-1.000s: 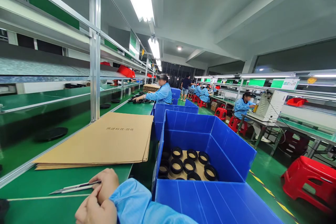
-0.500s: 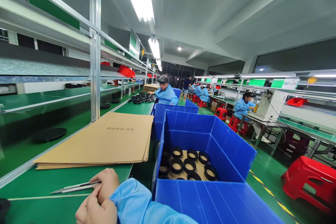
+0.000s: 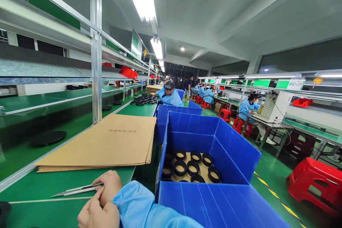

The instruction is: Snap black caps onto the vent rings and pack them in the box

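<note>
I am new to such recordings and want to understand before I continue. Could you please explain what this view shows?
There is no machine here. One camera, worn on a person's head, looks forward and down at that person's bare right hand and left hand. The right hand, coming from a blue sleeve, holds a slim, pointed metal tool, probably tweezers. The left hand is against the right; whether it grips anything is unclear. On the green table lie a stack of cardboard sheets and a pale strip. To the right, an open blue box contains black rings. Farther along the table is another person.
</note>
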